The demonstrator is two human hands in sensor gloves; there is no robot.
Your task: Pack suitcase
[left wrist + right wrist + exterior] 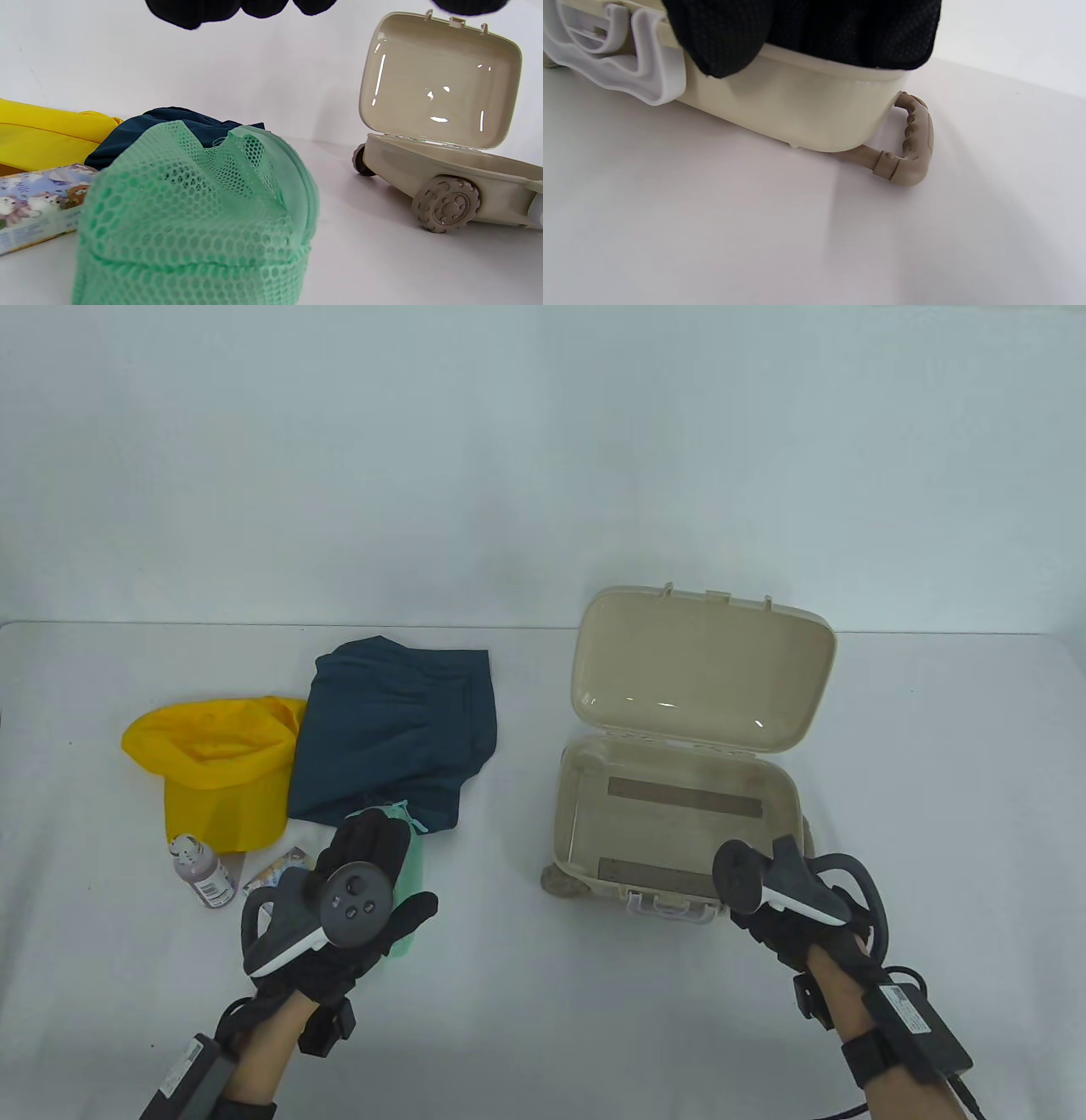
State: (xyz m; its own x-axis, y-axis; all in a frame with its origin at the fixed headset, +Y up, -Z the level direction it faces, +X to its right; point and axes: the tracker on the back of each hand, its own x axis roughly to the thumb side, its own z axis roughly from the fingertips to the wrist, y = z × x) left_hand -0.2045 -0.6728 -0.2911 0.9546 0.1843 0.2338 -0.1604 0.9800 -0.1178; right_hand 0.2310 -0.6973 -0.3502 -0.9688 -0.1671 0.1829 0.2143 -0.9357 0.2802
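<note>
Left hand (373, 874) flat; right hand (768, 912) seemingly curled.

bright, even | soft shadows | glare on suitcase lid (441, 80) | wrist fingers blurred

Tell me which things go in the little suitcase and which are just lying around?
For packing:
suitcase, open
green mesh bag, under the left hand
dark blue clothing
yellow hat
small bottle
tissue pack with animal pictures
right hand, resting on the suitcase's front edge

Just lying around:
nothing else shows on the white table
</note>
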